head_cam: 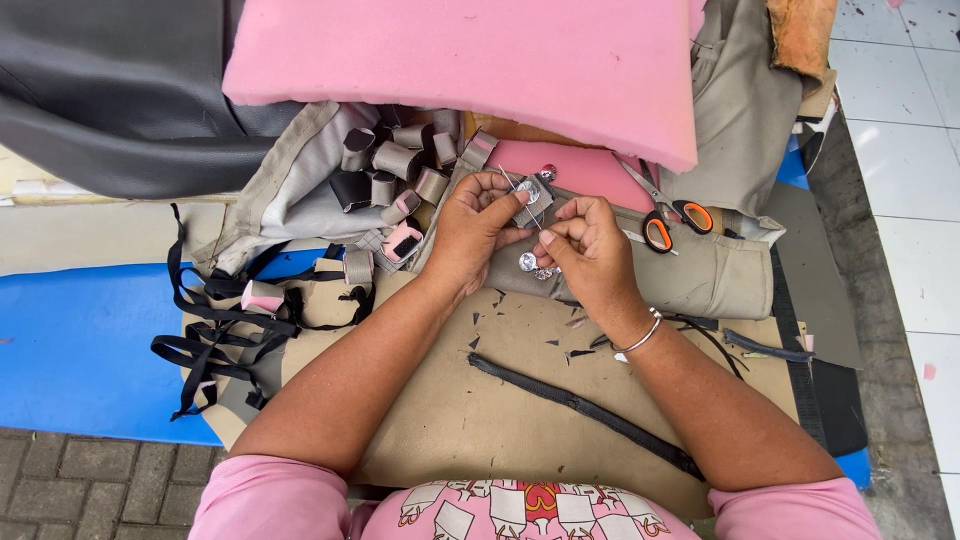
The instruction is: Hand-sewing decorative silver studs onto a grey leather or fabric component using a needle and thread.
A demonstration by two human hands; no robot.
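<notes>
As grips (478, 222) meet, grey patch (530, 197) between

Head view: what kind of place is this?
Likely an informal upholstery or sewing workspace at floor level. Signs: a pink foam slab, orange-handled scissors, grey fabric loops, and both hands working a small fabric piece.

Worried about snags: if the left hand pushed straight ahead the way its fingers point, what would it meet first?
Probably the small grey fabric piece already at the left hand's fingertips; beyond it, the pink foam. Depth is unclear.
</notes>
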